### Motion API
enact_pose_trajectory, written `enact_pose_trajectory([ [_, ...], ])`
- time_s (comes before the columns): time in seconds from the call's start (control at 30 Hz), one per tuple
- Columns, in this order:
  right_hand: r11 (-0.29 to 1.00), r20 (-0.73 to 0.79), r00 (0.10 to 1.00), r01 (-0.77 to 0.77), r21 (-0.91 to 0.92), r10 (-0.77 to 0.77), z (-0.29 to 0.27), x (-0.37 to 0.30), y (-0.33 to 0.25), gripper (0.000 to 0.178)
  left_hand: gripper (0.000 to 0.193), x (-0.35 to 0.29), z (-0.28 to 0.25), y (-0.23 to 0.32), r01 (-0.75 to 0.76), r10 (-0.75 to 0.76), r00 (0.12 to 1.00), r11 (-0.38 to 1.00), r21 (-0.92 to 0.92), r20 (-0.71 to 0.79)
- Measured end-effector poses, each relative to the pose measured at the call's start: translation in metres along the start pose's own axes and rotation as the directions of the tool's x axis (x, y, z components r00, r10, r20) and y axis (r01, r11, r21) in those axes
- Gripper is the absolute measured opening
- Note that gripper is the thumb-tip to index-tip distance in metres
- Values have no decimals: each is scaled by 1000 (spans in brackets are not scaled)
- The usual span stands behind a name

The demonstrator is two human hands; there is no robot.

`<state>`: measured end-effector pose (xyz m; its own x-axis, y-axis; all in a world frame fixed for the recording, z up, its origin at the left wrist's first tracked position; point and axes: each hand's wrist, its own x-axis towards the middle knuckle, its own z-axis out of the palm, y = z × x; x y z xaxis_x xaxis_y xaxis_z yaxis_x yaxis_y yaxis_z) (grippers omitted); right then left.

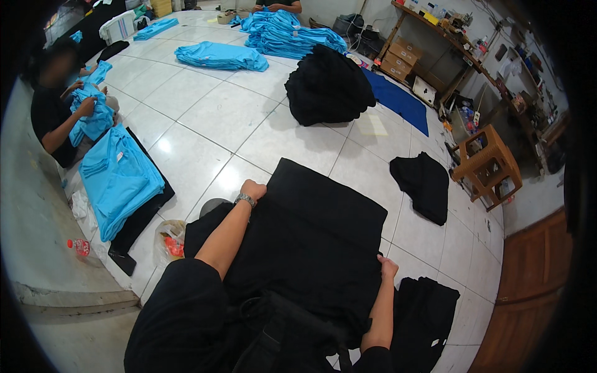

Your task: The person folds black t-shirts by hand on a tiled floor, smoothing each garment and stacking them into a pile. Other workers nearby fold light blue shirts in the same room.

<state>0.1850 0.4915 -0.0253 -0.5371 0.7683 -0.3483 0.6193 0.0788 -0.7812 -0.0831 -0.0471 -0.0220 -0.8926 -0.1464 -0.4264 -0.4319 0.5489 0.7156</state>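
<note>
A black garment (323, 217) lies spread flat on the white tiled floor in front of me, with its far part folded over. My left hand (253, 189), with a wristwatch on the wrist, is closed on the garment's left edge. At the garment's right edge, nearer to me, my right hand (387, 267) grips the cloth. A second black garment (429, 311) lies crumpled just right of my right forearm.
A big heap of black garments (328, 87) and a smaller one (423, 183) lie farther off. Blue garment stacks (118, 177) (221, 56) (286, 34) lie around. A person at the left (53, 118) handles blue cloth. A wooden stool (488, 165) and shelves (448, 37) stand at the right.
</note>
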Motion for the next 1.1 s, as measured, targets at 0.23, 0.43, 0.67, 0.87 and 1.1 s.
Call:
enact_pose_trajectory([
  [0.23,990,85,989,-109,-87,117,4,10,0,30,19,-13,6,11,139,-121,958,989,-50,260],
  [0.43,993,193,976,-84,-84,99,3,12,3,30,27,-14,8,14,91,-96,965,995,34,244],
  [0.67,999,58,998,37,31,-39,2,-5,-8,24,20,-14,0,18,71,-47,995,952,-297,90],
  [0.87,985,60,994,81,151,-91,1,-3,-3,23,15,-19,1,20,176,-108,983,787,-592,148],
  [1.1,978,182,983,-19,210,-20,1,26,17,20,8,-23,2,27,124,-39,985,839,-530,169],
])
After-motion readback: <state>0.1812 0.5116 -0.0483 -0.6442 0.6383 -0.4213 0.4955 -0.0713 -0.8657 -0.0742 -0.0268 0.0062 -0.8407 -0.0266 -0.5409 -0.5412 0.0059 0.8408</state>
